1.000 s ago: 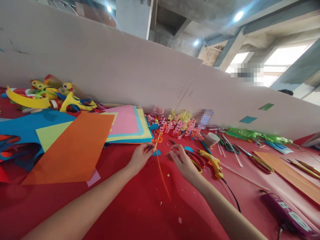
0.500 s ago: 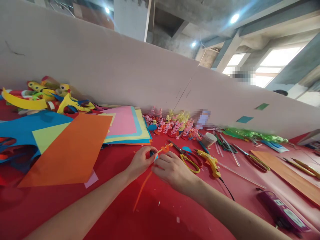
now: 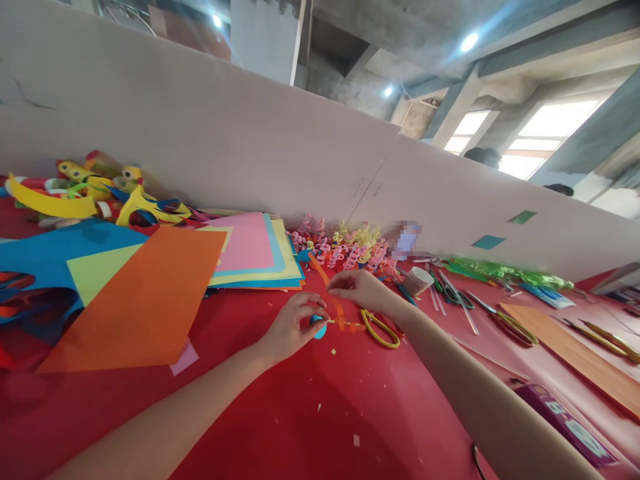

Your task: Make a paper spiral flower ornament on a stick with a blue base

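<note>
While my left grip (image 3: 297,325) pinches the thin stick (image 3: 332,321) just below frame centre, my right grip (image 3: 359,291) pinches the orange strip (image 3: 319,269) above it, apparently mid-wrap, so the next turn likely calls for steady tension.

The orange strip (image 3: 319,269) looks like matt paper, the red tabletop (image 3: 280,413) smooth and softly glossy.

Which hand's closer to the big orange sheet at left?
Left. The left hand is to the right of the big orange sheet, apart from it; the right hand is farther right.
</note>
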The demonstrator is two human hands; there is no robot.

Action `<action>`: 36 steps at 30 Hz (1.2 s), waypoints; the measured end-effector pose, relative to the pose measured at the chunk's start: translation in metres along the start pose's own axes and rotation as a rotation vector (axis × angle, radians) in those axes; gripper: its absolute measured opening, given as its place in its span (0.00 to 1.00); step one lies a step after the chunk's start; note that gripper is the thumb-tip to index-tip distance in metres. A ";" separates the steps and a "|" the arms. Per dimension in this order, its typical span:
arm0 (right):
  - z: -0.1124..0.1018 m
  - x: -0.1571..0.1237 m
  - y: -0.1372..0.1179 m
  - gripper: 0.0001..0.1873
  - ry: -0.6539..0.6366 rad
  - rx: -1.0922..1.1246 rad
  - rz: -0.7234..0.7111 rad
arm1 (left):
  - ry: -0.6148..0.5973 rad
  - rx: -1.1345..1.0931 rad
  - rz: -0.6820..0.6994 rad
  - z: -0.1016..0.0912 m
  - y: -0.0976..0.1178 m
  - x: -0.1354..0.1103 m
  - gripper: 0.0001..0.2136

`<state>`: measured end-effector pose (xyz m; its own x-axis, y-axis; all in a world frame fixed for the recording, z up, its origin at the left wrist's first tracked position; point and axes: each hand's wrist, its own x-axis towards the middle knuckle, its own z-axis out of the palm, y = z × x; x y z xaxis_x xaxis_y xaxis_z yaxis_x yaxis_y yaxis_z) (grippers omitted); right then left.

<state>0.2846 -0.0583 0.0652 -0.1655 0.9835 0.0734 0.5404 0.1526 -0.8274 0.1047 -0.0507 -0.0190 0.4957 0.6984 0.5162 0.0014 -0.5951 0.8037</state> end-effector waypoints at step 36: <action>0.050 -0.030 0.035 0.15 0.309 0.176 0.009 | 0.112 -0.550 -0.518 -0.007 -0.001 0.009 0.08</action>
<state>0.2673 -0.0868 0.0057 0.1105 0.9718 0.2081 0.3857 0.1511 -0.9102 0.1029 -0.0416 -0.0129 0.4580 0.8882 0.0362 -0.2374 0.0829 0.9679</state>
